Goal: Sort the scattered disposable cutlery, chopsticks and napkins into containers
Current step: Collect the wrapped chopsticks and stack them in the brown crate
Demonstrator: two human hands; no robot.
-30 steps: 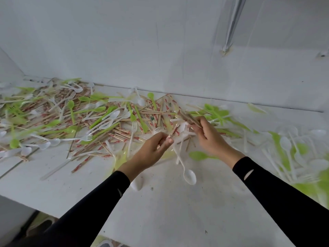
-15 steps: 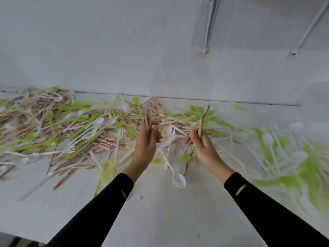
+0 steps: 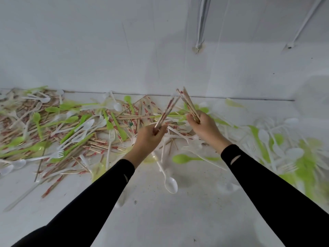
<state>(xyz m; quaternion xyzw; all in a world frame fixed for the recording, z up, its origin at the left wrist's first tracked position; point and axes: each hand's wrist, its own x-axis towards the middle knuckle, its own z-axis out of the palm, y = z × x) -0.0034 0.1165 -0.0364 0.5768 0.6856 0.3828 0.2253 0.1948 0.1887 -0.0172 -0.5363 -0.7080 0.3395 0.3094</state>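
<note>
A pale wall rises behind a white tabletop and meets it along a dark seam. A heap covers the left and middle of the tabletop. It is made of white and lime-green plastic spoons and forks, tangled with thin wooden chopsticks in paper wrappers printed red and green. On the right lies a looser scatter of white and green spoons and forks, blurred.

Two arms in black sleeves reach in from the near edge. The left hand is curled round the left bundle of wrapped chopsticks, raised above the heap and leaning up to the right. The right hand grips the right bundle, which leans up to the left. The tops of the two bundles come close together in front of the wall. The number of sticks in each cannot be told.

Between the arms a white spoon lies on bare tabletop, its bowl toward the near edge. A green spoon lies just beside the right forearm, bowl to the left. A white fork rests in the heap left of the left hand, tines pointing away.
</note>
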